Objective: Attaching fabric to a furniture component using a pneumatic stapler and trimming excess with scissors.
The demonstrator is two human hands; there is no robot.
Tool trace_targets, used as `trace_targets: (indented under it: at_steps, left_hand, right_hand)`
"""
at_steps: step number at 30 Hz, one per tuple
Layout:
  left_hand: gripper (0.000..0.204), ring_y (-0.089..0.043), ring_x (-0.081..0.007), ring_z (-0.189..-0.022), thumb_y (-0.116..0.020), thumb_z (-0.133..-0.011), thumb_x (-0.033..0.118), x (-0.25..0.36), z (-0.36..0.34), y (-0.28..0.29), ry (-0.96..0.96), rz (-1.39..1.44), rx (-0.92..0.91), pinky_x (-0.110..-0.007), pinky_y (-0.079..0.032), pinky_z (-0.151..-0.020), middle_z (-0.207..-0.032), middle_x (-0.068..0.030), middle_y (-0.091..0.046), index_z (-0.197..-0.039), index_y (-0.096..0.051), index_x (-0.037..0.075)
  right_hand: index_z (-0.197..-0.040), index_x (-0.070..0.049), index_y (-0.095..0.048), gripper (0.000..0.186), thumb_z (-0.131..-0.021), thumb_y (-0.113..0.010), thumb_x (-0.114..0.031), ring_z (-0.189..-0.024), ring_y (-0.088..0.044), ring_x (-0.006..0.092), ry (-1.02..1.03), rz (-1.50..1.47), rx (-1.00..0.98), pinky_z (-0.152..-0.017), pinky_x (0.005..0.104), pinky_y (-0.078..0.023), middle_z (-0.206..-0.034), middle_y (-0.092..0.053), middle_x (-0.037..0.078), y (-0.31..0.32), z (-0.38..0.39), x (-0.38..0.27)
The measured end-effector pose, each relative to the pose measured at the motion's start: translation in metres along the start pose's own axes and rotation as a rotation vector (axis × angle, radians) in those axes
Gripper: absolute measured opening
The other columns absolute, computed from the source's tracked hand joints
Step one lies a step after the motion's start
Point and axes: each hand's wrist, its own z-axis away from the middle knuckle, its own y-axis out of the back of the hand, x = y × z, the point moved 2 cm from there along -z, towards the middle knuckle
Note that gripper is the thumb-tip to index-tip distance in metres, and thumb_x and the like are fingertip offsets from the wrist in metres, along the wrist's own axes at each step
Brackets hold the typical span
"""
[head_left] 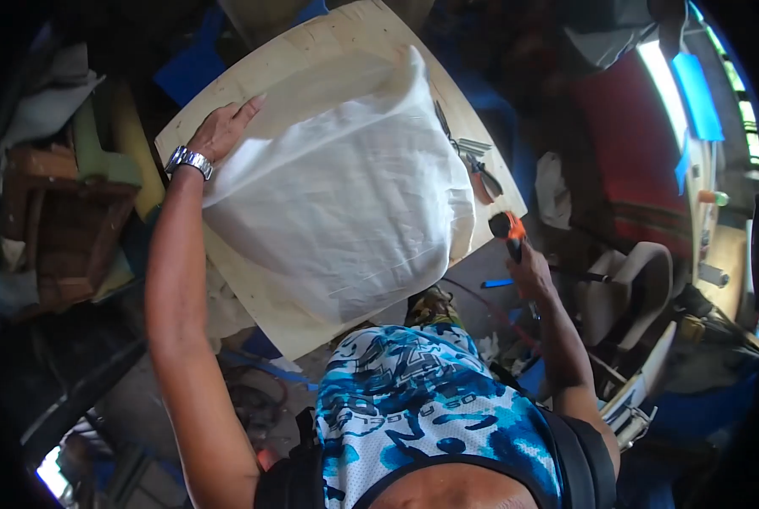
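Note:
A white cloth (354, 187) lies spread and wrinkled over the pale wooden tabletop (277, 327), its far right corner lifted to a peak. My left hand (220, 134), with a metal watch at its wrist, rests at the cloth's left edge, fingers stretched out. My right hand (529, 270) is closed around the handle of an orange and black staple gun (510, 227), held just off the table's right corner, apart from the cloth. Near the table's right edge lie pliers (484, 180), metal strips that look like staples (474, 148), and a dark slim tool (442, 120).
A brown wooden frame with cushions (74, 216) stands at the left. To the right are a red panel (625, 144), a curved beige padded piece (638, 293) and a side bench (714, 254). A reddish hose (502, 316) runs over the floor below the table.

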Motion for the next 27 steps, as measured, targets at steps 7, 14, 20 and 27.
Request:
trace_targets:
  at_steps: [7, 14, 20, 27]
  left_hand:
    - [0.084, -0.049, -0.0159, -0.07, -0.048, -0.076, 0.082, 0.167, -0.061, -0.041, -0.026, 0.244, -0.268, -0.031, -0.042, -0.071, -0.076, -0.0043, -0.056, -0.096, -0.066, 0.002]
    - [0.074, -0.062, -0.0187, -0.092, -0.072, -0.072, 0.063, 0.24, -0.085, -0.052, -0.125, 0.209, -0.442, -0.031, -0.046, -0.086, -0.098, -0.0116, -0.068, -0.111, -0.067, 0.0]
    - [0.058, -0.063, -0.0162, -0.081, -0.069, -0.08, 0.054, 0.243, -0.084, -0.039, -0.072, -0.041, -0.42, -0.03, -0.048, -0.078, -0.091, -0.0091, -0.07, -0.109, -0.069, 0.003]
    - [0.04, -0.065, -0.0162, -0.08, -0.062, -0.089, 0.04, 0.246, -0.071, -0.052, -0.184, 0.109, 0.02, -0.031, -0.05, -0.077, -0.091, -0.0098, -0.072, -0.107, -0.069, 0.004]
  right_hand:
    - [-0.137, -0.005, -0.036, 0.068, -0.081, -0.069, -0.023, -0.087, -0.064, 0.0388, 0.374, 0.101, 0.121, -0.069, 0.0482, -0.052, -0.101, -0.063, 0.02, -0.033, -0.112, -0.017]
    - [-0.143, -0.007, -0.031, 0.076, -0.079, -0.07, -0.024, -0.11, -0.056, 0.0367, 0.44, 0.066, 0.063, -0.086, 0.0462, -0.048, -0.124, -0.054, 0.02, -0.079, -0.142, -0.016]
    - [-0.144, -0.002, -0.028, 0.084, -0.076, -0.074, -0.021, -0.1, -0.057, 0.034, 0.426, 0.042, 0.073, -0.084, 0.0417, -0.049, -0.111, -0.057, 0.017, -0.093, -0.141, -0.007]
    - [-0.138, -0.003, -0.04, 0.067, -0.084, -0.066, -0.03, -0.108, -0.055, 0.0377, 0.43, 0.077, 0.12, -0.093, 0.0449, -0.045, -0.121, -0.055, 0.021, -0.076, -0.138, -0.011]
